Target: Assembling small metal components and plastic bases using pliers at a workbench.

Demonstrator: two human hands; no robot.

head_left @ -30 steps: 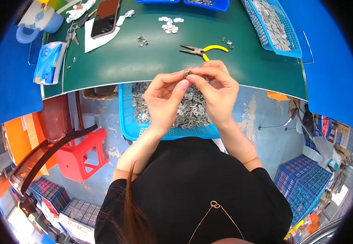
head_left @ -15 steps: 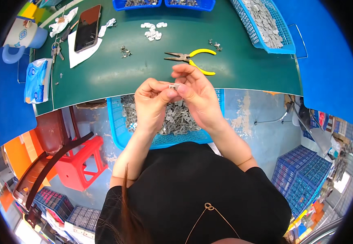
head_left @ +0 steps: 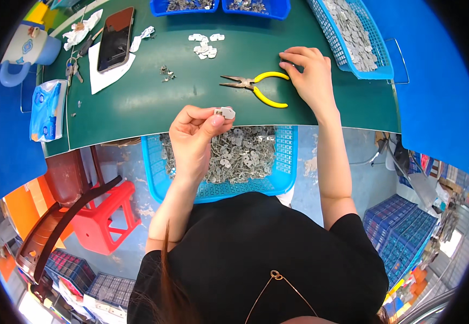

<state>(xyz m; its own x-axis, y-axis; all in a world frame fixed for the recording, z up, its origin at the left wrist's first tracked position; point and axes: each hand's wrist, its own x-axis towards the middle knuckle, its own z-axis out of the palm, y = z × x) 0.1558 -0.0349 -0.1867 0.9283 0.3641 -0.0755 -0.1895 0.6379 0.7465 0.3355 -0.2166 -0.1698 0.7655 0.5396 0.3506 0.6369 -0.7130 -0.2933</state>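
Note:
In front of me my left hand (head_left: 194, 132) pinches a small white plastic piece (head_left: 226, 113) between thumb and fingertips, above the near table edge. My right hand (head_left: 311, 73) is out on the table to the right, beyond the pliers. Its thumb and forefinger come together where a few small metal parts lay, and those parts are mostly hidden by the fingers. Between the hands lie needle-nose pliers (head_left: 253, 86) with yellow handles. Farther off is a little heap of similar white pieces (head_left: 206, 47). Left of it sits a small cluster of metal parts (head_left: 166, 74).
A blue basket (head_left: 286, 156) full of metal parts stands below the table edge, before my body. Another blue basket (head_left: 383, 71) with flat grey pieces is at right. Two blue trays (head_left: 256, 12) stand at the back. A phone (head_left: 116, 43) and a tissue pack (head_left: 48, 110) lie left.
My right hand has left the white piece and moved right and away, onto the small metal parts. My left hand still holds the white piece.

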